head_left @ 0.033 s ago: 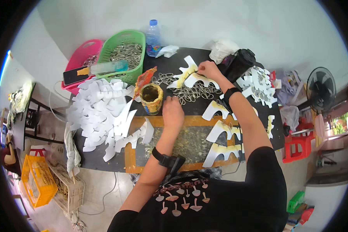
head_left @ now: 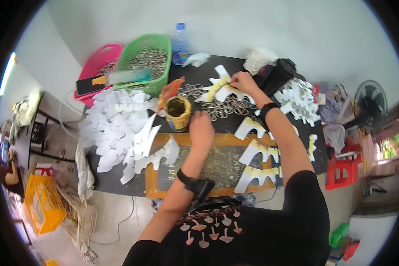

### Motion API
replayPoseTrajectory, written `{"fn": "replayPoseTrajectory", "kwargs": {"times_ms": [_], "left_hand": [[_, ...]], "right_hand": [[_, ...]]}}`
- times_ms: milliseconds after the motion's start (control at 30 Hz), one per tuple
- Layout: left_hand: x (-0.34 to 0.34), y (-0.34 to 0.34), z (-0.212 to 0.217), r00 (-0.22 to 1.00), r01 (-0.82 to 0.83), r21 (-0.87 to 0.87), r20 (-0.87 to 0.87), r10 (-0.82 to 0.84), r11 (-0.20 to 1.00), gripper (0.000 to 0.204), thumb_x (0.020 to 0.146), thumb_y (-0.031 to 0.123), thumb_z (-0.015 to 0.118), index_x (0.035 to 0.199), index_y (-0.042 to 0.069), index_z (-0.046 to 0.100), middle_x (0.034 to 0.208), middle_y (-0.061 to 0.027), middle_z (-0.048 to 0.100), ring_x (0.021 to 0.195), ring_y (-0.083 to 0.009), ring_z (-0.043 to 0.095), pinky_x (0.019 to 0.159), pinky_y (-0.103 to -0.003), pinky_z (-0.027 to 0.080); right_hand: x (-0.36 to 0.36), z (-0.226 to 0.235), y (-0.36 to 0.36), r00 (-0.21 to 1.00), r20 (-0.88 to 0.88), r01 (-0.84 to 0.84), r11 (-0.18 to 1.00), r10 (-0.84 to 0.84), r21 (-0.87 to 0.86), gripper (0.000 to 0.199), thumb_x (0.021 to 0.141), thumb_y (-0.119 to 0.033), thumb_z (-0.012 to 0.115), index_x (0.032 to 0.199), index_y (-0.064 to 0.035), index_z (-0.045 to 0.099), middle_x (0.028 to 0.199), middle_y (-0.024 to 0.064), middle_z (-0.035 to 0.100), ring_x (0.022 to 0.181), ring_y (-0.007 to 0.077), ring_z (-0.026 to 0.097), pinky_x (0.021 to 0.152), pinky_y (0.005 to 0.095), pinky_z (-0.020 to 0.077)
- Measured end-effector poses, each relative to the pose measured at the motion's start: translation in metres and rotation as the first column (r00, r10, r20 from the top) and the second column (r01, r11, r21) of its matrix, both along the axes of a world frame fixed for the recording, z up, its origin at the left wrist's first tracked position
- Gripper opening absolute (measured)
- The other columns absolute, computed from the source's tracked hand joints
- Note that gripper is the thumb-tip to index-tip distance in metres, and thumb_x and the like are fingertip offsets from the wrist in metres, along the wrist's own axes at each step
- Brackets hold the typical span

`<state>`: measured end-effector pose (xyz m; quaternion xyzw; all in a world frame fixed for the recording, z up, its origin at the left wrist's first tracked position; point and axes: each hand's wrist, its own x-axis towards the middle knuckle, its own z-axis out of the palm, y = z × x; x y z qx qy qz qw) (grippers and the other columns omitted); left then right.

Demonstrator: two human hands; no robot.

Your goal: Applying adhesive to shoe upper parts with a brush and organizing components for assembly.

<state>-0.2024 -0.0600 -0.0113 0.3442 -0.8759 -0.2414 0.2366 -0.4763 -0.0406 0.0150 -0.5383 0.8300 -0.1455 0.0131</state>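
Observation:
My right hand (head_left: 242, 82) reaches to the far side of the black table (head_left: 115, 184) and grips a white cut-out shape (head_left: 218, 91) with a yellow-smeared edge. The shape lies over a spread of small metal rings (head_left: 224, 108). My left hand (head_left: 201, 128) rests back-up at the near edge of those rings, just right of a yellow glue-caked pot (head_left: 178, 113). Its fingers curl under, so what they touch is hidden. Below it lies an orange-framed board (head_left: 162, 144) with more white cut-outs (head_left: 255, 155) on its right side.
A heap of white cut-outs (head_left: 117, 126) covers the table's left. A green basket (head_left: 144, 62) of rings, a pink basket (head_left: 97, 66) and a water bottle (head_left: 179, 44) stand at the back. A fan (head_left: 370, 104), red stool (head_left: 341, 173) and yellow crate (head_left: 42, 204) surround the table.

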Motion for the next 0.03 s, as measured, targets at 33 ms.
{"fn": "replayPoseTrajectory", "kwargs": {"times_ms": [33], "left_hand": [[0.0007, -0.0035, -0.0040, 0.996, 0.036, -0.047, 0.087, -0.032, 0.998, 0.011, 0.070, 0.003, 0.061, 0.080, 0.003, 0.057, 0.093, -0.0181, 0.055, 0.090, -0.0350, 0.055, 0.077, -0.038, 0.046]], "right_hand": [[0.0100, -0.0032, -0.0232, 0.997, 0.011, -0.070, 0.997, 0.071, -0.044, 0.016, 0.066, -0.019, 0.073, 0.076, -0.0066, 0.069, 0.073, 0.0111, 0.066, 0.064, 0.0247, 0.065, 0.063, 0.0332, 0.0507]]}}
